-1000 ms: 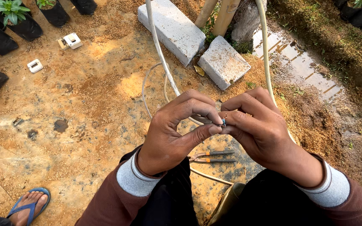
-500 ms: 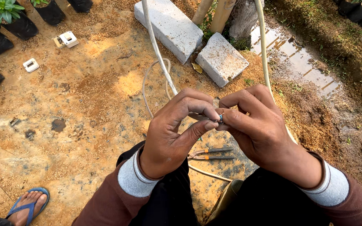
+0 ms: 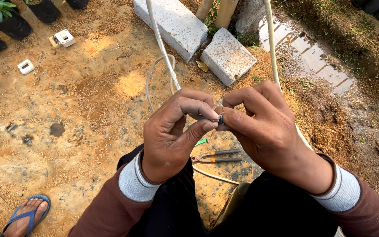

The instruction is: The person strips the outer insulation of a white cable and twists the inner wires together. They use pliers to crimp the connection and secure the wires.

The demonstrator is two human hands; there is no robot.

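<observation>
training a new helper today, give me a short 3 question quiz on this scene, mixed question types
1. True or false: the pliers are held in the right hand.
2. Multiple choice: what do the left hand and right hand pinch between their fingertips? A) a white switch box B) the end of a white cable with a small blue bit showing C) a potted plant
3. Fill in: the two grey concrete blocks lie on the ground ____ the hands, toward the top of the view.

Key
1. False: the pliers lie on the ground below the hands.
2. B
3. beyond
</observation>
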